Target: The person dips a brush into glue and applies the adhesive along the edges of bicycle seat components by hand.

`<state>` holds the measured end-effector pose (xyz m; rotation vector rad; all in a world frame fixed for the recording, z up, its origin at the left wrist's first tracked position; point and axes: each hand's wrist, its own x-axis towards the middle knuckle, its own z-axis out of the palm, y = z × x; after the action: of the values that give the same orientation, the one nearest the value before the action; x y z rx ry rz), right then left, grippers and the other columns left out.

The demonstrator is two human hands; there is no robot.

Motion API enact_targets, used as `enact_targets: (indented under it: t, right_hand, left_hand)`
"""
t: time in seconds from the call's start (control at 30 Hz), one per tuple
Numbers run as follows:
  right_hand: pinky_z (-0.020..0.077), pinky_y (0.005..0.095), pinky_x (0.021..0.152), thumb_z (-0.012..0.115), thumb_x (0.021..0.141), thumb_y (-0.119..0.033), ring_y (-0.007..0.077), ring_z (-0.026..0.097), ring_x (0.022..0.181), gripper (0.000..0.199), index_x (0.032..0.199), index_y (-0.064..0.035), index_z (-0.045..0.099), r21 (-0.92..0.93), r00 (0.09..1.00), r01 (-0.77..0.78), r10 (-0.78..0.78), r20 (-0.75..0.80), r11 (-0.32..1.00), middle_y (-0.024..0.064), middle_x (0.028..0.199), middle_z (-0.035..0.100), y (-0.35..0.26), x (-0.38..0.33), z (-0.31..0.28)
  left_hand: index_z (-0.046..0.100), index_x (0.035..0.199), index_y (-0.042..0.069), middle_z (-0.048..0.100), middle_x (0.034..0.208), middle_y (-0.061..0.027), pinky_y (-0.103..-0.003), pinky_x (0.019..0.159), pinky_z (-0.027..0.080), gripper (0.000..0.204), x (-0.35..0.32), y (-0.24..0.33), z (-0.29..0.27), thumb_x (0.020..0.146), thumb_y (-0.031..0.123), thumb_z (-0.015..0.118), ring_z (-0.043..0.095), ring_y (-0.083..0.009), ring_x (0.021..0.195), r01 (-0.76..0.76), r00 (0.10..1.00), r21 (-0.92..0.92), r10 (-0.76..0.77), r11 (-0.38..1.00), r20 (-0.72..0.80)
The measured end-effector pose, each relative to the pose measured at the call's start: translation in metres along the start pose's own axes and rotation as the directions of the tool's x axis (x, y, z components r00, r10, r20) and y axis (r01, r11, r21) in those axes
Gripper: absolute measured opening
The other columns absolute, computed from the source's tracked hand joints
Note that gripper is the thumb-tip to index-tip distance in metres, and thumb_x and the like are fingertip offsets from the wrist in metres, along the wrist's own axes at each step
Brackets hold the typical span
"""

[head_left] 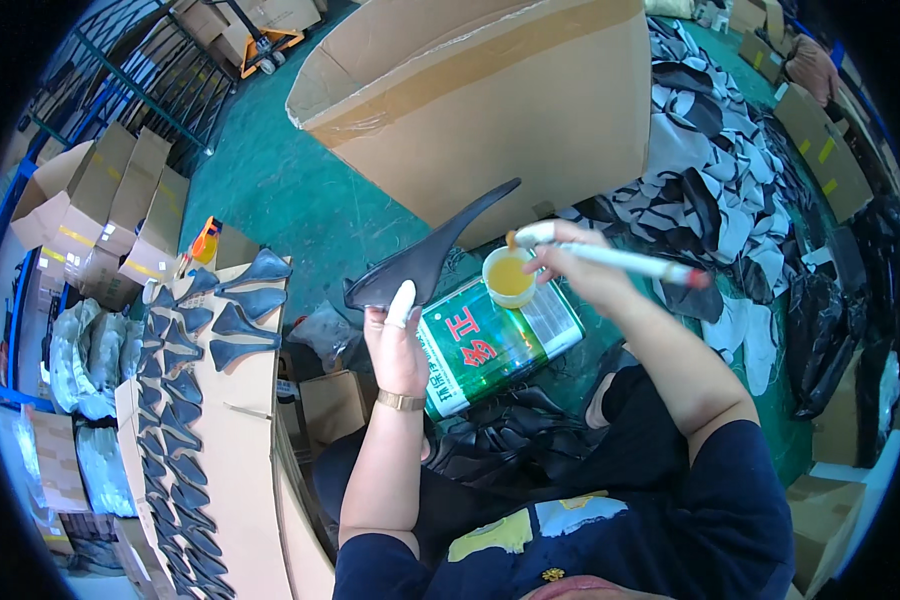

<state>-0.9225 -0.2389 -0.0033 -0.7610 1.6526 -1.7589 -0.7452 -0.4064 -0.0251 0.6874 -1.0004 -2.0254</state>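
Black and sleek, our curved piece [415, 265] sits up in the left hand [398, 350], thumb across its broad end, fingers mostly hidden behind, and the long tapered tail sweeping up toward the big carton [515, 125]! We'd judge it light, thin and bendy, hardly fragile, perhaps a little slick on that smooth face; the wide lower edge looks the best hold, since the narrow tail would probably flop. Over on the right, the other hand [585, 265] has fingers closed round a white stick [640, 262], red at the far end, its working tip too small for us to read. Just below, what a splash of colour: a white cup [511, 301] holding yellow liquid [511, 279], perched on a green tin [505, 355], whose contents we cannot see; the big carton gapes upward, its bottom out of our sight
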Motion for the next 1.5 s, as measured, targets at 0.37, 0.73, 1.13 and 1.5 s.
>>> enact_targets:
  t: [0.37, 0.73, 1.13, 1.5]
  right_hand:
    - [0.0355, 0.0208, 0.054, 0.076, 0.079, -0.027, 0.0039, 0.044, 0.057, 0.026, 0.077, -0.0098, 0.056, 0.438, 0.991, -0.080, 0.117, -0.058, 0.896, -0.0042, 0.066, 0.051, 0.016, -0.004, 0.047]
    - [0.0339, 0.0211, 0.053, 0.072, 0.080, -0.041, 0.0040, 0.038, 0.056, 0.035, 0.073, -0.0130, 0.052, 0.491, 0.904, -0.341, 0.422, -0.061, 0.802, -0.0045, 0.069, 0.046, 0.021, -0.009, 0.036]
    - [0.0487, 0.0278, 0.071, 0.044, 0.096, -0.029, 0.0158, 0.059, 0.080, 0.038, 0.105, 0.0031, 0.061, 0.157, 0.993, 0.101, -0.110, 0.050, 0.982, 0.0102, 0.089, 0.062, -0.019, -0.011, -0.001]
    - [0.0499, 0.0275, 0.074, 0.062, 0.078, -0.005, 0.0178, 0.062, 0.084, 0.017, 0.093, 0.0015, 0.067, -0.442, 0.842, 0.540, -0.470, 0.266, 0.716, 0.0106, 0.096, 0.063, -0.020, -0.010, 0.005]
  left_hand:
    - [0.050, 0.117, 0.017, 0.055, 0.115, 0.0027, -0.034, 0.086, 0.038, 0.037, -0.016, -0.026, 0.023, 0.085, 0.027, 0.066, 0.050, -0.0134, 0.106, 0.209, 0.947, 0.114, -0.230, 0.971, 0.222]
    - [0.063, 0.113, 0.023, 0.052, 0.120, -0.0043, -0.047, 0.097, 0.027, 0.054, -0.017, -0.004, 0.031, 0.061, 0.013, 0.075, 0.045, -0.0245, 0.113, -0.713, 0.361, 0.568, 0.479, -0.411, 0.800]
    - [0.064, 0.090, 0.017, 0.056, 0.090, -0.0010, -0.040, 0.087, 0.028, 0.039, 0.004, 0.017, 0.003, 0.055, 0.000, 0.070, 0.052, -0.0213, 0.096, -0.511, 0.620, 0.815, 0.540, -0.273, 0.570]
    - [0.063, 0.086, 0.015, 0.054, 0.087, -0.0019, -0.039, 0.083, 0.029, 0.036, 0.003, 0.010, -0.005, 0.054, 0.000, 0.066, 0.053, -0.0216, 0.091, -0.530, 0.648, 0.818, 0.515, -0.225, 0.561]
